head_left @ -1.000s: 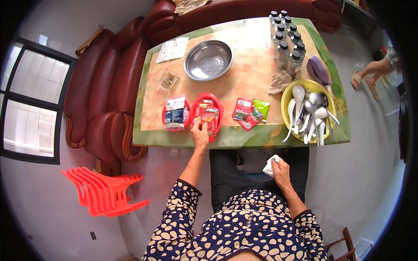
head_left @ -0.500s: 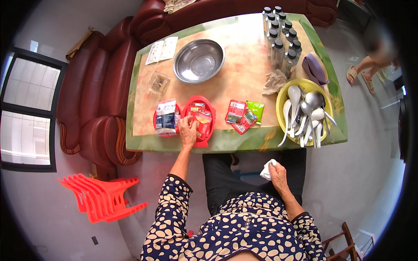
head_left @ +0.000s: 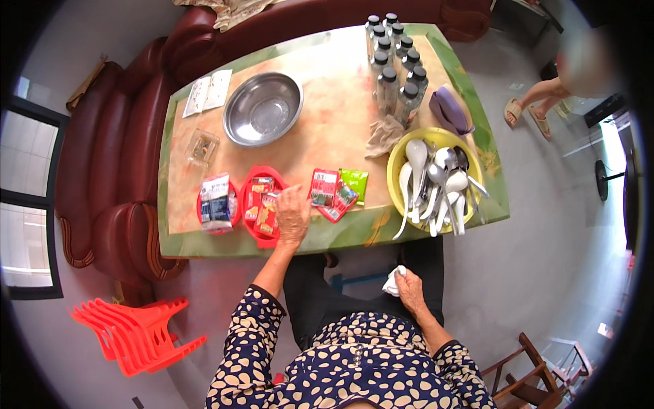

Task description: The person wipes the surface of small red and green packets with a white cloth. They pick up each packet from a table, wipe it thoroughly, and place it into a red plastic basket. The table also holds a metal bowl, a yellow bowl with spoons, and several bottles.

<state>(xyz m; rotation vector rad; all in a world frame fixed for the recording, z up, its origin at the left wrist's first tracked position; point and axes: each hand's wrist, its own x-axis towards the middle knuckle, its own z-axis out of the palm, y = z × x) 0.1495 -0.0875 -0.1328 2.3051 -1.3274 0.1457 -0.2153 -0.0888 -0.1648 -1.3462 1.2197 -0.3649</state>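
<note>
My left hand (head_left: pixel 291 217) hovers at the right rim of a red plastic basket (head_left: pixel 253 173), its fingers stretched out and no object visible in them. Small red packets (head_left: pixel 264 213) lie inside that basket. Just right of the hand, red packets (head_left: pixel 324 184) and a green packet (head_left: pixel 354 183) overlap on the table. A second red basket (head_left: pixel 236 217) on the left carries a blue and white packet (head_left: pixel 216 208). Over my lap, my right hand (head_left: pixel 411 290) is closed around a crumpled white cloth (head_left: pixel 393 281).
The green-edged table (head_left: pixel 327 129) bears a steel bowl (head_left: pixel 262 109), several black-capped bottles (head_left: pixel 387 88), a beige cloth (head_left: pixel 385 136), a purple pouch (head_left: pixel 451 112) and a yellow basin (head_left: pixel 396 198) of spoons and ladles. Red stacked chairs (head_left: pixel 136 334) stand left. Another person's legs (head_left: pixel 538 99) show far right.
My left hand has moved right, from over the packets in the red basket to its right rim, and its fingers have straightened. My right hand keeps the white cloth. The view has shifted right.
</note>
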